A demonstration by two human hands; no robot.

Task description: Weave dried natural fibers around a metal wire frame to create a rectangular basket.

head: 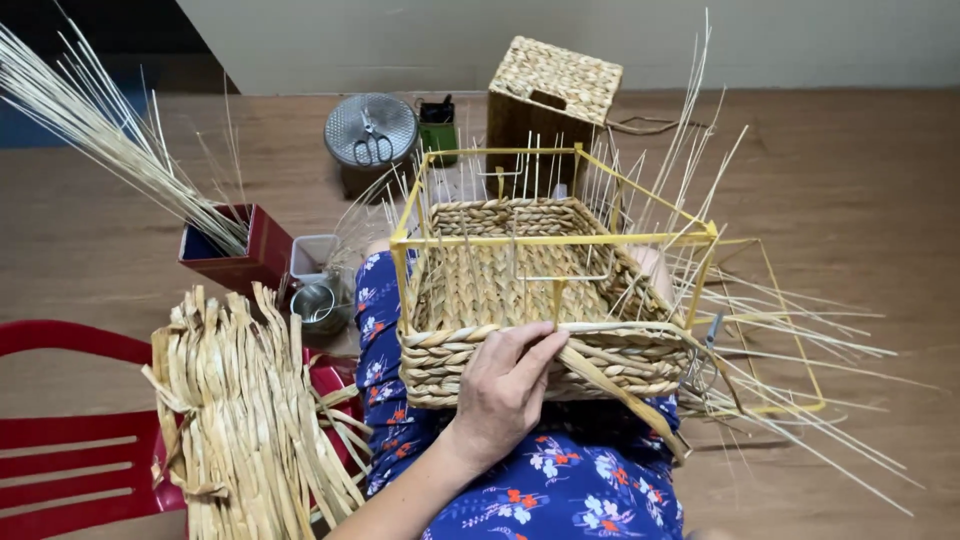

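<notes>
A half-woven straw basket on a yellow wire frame rests on my lap, over a blue flowered dress. My left hand lies on the basket's front wall, just under the braided rim. Its fingers pinch a flat straw strand that runs down to the right. Thin pale reed stakes stick up and fan out to the right of the basket. My right hand is not visible; a skin-coloured patch behind the basket's right wall is too hidden to identify.
A bundle of flat dried straw lies on a red chair at my left. A red box holds long reeds. A small metal cup, scissors on a round mesh lid, a green container and a finished woven box stand on the wooden floor.
</notes>
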